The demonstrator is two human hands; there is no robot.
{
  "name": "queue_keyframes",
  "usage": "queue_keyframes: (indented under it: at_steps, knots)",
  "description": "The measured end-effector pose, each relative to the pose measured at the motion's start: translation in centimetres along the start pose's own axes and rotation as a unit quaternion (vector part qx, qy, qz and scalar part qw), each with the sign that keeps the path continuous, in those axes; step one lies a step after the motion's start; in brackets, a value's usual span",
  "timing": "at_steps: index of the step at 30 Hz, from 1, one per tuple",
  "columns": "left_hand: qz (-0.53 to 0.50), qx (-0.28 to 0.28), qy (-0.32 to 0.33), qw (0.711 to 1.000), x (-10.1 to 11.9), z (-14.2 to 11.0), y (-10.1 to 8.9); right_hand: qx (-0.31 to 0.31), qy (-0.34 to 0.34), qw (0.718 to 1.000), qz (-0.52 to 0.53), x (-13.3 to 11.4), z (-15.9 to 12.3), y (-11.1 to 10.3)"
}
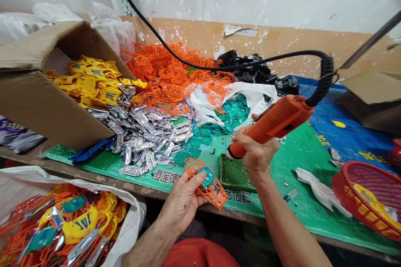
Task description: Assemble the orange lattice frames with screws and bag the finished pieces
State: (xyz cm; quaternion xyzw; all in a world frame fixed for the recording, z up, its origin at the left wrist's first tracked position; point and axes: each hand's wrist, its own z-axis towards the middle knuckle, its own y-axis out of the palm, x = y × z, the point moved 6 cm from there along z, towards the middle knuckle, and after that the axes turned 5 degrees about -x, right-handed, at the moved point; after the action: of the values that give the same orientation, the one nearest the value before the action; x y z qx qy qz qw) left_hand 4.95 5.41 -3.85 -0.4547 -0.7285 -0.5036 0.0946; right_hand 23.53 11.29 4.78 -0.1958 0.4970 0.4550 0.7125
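our left grip (181,202) clasps an orange plastic lattice frame (219,195) just left of the green perforated block (234,173), our right grip (257,154) clenches an orange corded tool (275,119) above it, and loose heaps of parts (147,142) lie beyond it.

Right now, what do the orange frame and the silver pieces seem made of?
The orange frame looks like moulded plastic: thin, uniform, slightly glossy ribs. The silver pieces look like mirror-bright metallised plastic or thin metal; the shine leaves it open.

Wooden desk (28,155), green printed mat (300,167) on top: heaped silver moulded parts (140,142), orange lattice frames (169,75), teal pieces (196,150), red basket (366,196).
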Motion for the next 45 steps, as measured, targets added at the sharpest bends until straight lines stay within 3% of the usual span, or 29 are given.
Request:
queue_keyframes:
  at_steps: [4, 8, 16, 23, 45]
  knots:
    - [-0.007, 0.013, 0.003, 1.0, -0.2, 0.3, -0.1, -0.002, 0.001, 0.997, 0.076, -0.3, 0.7, -0.4]
    - [-0.018, 0.026, 0.002, 1.0, -0.5, 0.5, -0.2, -0.028, -0.001, 0.99, 0.135, -2.6, 0.8, -0.4]
    - [-0.03, 0.01, 0.019, 0.999, -0.6, 0.7, 0.1, -0.126, 0.03, 0.974, 0.185, -7.2, -2.3, 0.9]
    - [-0.029, -0.006, 0.046, 0.999, 0.2, 0.3, 0.5, -0.139, 0.03, 0.973, 0.183, -7.8, -3.9, 1.9]
    - [-0.025, -0.019, 0.057, 0.998, 0.2, 0.0, 0.6, -0.144, 0.05, 0.977, 0.146, -7.5, -4.7, 2.9]
